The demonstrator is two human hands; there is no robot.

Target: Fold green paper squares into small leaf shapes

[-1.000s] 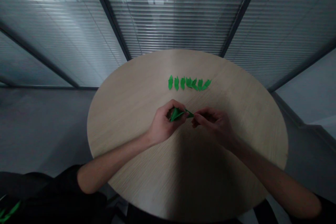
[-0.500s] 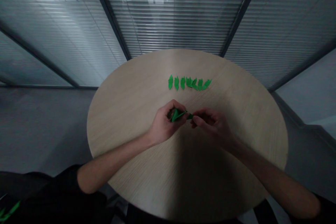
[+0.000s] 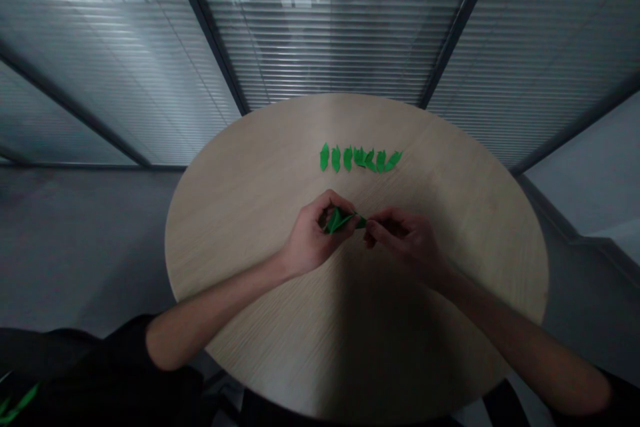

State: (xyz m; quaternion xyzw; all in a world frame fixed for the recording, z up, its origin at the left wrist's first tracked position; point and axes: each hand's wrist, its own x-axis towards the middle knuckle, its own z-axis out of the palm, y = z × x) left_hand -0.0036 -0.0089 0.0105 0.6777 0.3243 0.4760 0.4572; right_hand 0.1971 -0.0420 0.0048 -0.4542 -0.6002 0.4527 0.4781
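Note:
Over the middle of the round wooden table [image 3: 240, 213], my left hand [image 3: 317, 230] is closed around a piece of folded green paper [image 3: 336, 220]. Part of that paper lies inside the curled fingers and cannot be seen. My right hand [image 3: 403, 237] pinches the paper's narrow right end between thumb and fingertips, close beside the left fingertips. Beyond both hands, several small folded green paper pieces [image 3: 325, 157] form a row on the tabletop. Toward the right of the row some pieces touch or overlap, and the last one leans.
Glass panels with horizontal blinds [image 3: 325, 60] and dark frames stand right behind the table's far edge. Grey floor [image 3: 100, 233] shows at the left. Something with green strips [image 3: 20, 405] is at the lower left corner. A dark shadow falls over the near tabletop.
Almost nothing differs. Both hands keep their hold on the green paper, with only a slight shift of the right fingers. The row of pieces stays put.

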